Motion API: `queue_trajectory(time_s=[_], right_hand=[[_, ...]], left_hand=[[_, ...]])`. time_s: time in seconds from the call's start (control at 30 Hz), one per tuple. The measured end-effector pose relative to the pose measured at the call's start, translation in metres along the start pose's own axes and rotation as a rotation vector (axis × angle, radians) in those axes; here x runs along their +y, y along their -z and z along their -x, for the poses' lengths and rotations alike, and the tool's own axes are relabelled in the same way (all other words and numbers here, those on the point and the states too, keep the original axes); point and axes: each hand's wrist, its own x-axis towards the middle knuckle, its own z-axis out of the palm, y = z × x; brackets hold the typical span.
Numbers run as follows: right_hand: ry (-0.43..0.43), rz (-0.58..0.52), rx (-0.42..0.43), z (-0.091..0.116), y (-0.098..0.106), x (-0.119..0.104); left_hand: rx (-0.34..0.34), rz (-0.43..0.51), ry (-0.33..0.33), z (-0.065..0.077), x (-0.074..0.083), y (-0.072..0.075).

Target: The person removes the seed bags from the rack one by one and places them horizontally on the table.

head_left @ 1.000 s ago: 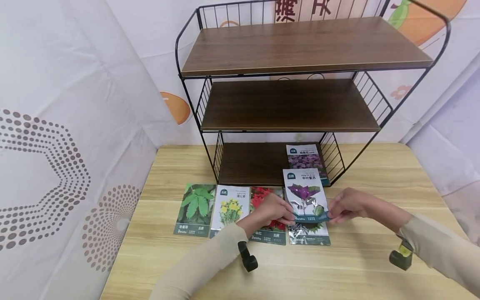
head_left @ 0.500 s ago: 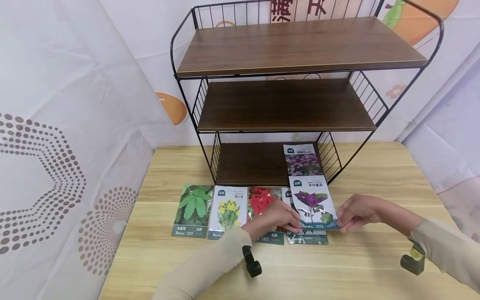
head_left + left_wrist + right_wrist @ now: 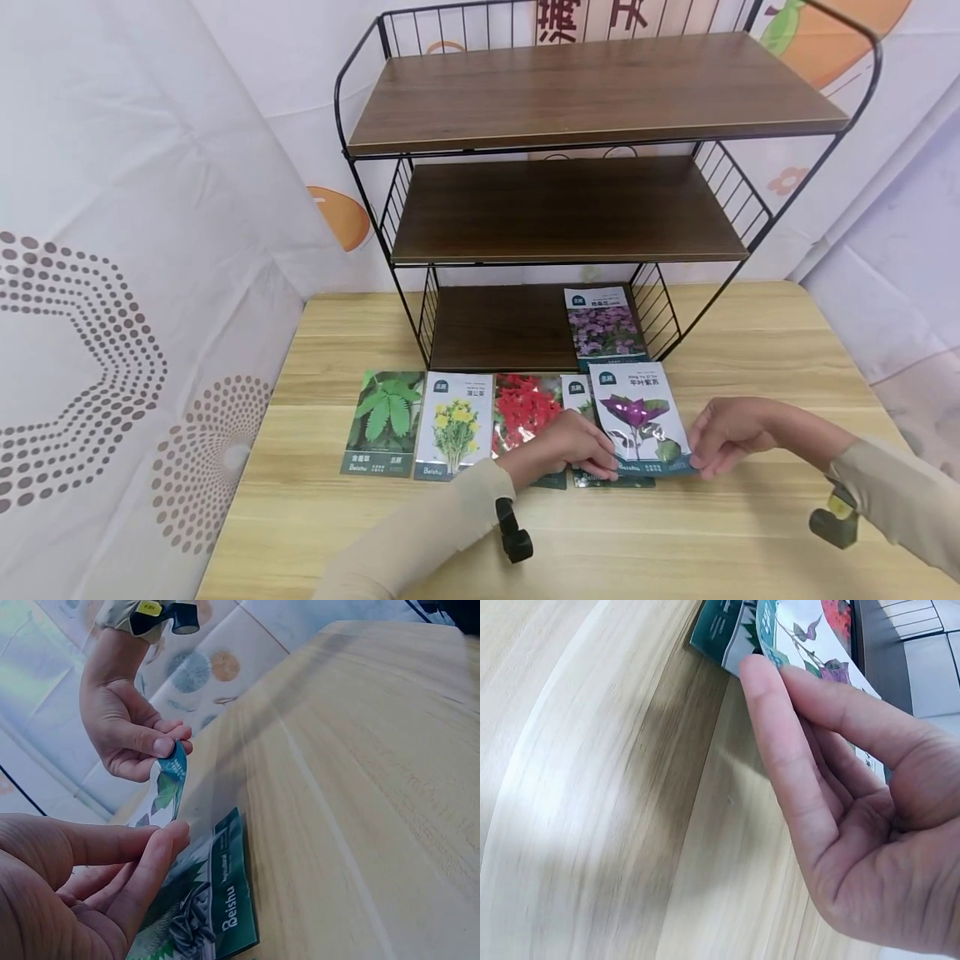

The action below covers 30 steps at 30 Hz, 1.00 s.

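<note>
Both hands pinch the lower corners of a white seed packet (image 3: 637,412) with a purple leafy plant on it. The left hand (image 3: 576,442) has its lower left corner; the right hand (image 3: 731,433) has its lower right corner between thumb and fingers. In the left wrist view the held packet (image 3: 166,787) is raised above the table, over a seed packet with striped seeds (image 3: 199,919). That lower packet is mostly covered in the head view. Beside it, a red-flower packet (image 3: 525,408) lies partly behind the left hand.
A yellow-flower packet (image 3: 453,421) and a green-leaf packet (image 3: 386,417) lie farther left on the wooden table (image 3: 300,517). A purple-flower packet (image 3: 606,325) lies on the bottom board of the black-framed shelf (image 3: 502,329). Two higher boards (image 3: 570,208) overhang it.
Both hands have drawn the held packet toward the body and a little right, off the purple-flower packet on the shelf, which now shows almost whole. The head view has shifted slightly.
</note>
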Motion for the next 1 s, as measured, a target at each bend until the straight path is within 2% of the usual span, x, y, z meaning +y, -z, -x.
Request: queue_trajectory(time_s=[0.5,0.77,1.0], right_hand=[[-0.015,-0.035,-0.046,0.002,0.006,0.016],[-0.022,-0.015,-0.025,0.009,0.005,0.018],[-0.061,-0.024,0.003,0.012,0.005,0.019]], left_hand=[[-0.030,0.058,-0.018,-0.005,-0.006,-0.013],[-0.049,0.071,-0.015,-0.008,-0.009,-0.019],[-0.079,0.061,-0.028,-0.007,-0.006,-0.021]])
